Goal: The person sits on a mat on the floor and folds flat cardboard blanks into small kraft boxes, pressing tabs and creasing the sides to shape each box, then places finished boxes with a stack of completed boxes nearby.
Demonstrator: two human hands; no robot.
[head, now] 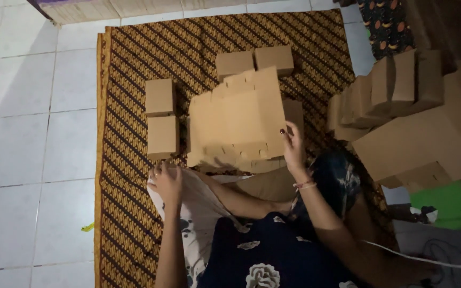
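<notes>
Several flat die-cut cardboard blanks (238, 120) lie stacked on the patterned mat (134, 64) in front of me. My right hand (293, 144) pinches the stack's right edge between thumb and fingers, while my left hand (167, 181) rests spread on pale cloth (198, 197) at the near-left corner. I judge the blanks light and stiff but easily creased along the scored folds, best held at the edges. Folded small boxes (161, 117) stand just left, more piled at right (390, 90).
</notes>
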